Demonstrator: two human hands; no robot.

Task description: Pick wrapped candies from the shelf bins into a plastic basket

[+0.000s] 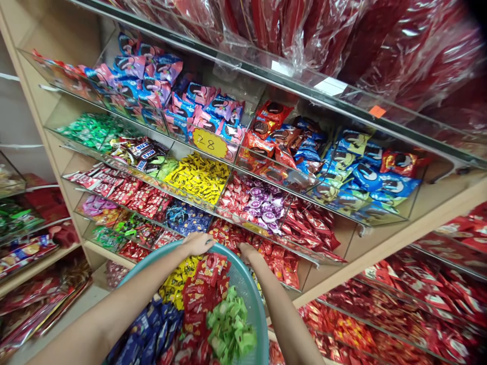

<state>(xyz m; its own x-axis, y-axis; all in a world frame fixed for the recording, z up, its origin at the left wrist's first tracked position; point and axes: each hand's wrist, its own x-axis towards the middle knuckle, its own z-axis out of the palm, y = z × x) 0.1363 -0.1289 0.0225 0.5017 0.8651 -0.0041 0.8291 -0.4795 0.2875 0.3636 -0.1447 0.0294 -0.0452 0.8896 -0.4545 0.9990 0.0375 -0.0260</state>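
A teal mesh basket (249,294) sits low in the middle, holding red, yellow, blue and green wrapped candies. My left hand (198,243) rests on the basket's far rim, fingers curled over it. My right hand (246,251) reaches past the rim into a clear bin of red wrapped candies (281,258) on the lowest shelf row; its fingers are buried among the wrappers, so I cannot see what they hold.
Tiered clear acrylic bins (289,177) hold yellow, purple, green, red and blue candies and cookie packs. A yellow price tag (209,143) reads 28. Red plastic-wrapped goods hang above. More red packets fill the lower right shelf (418,304) and the left shelves.
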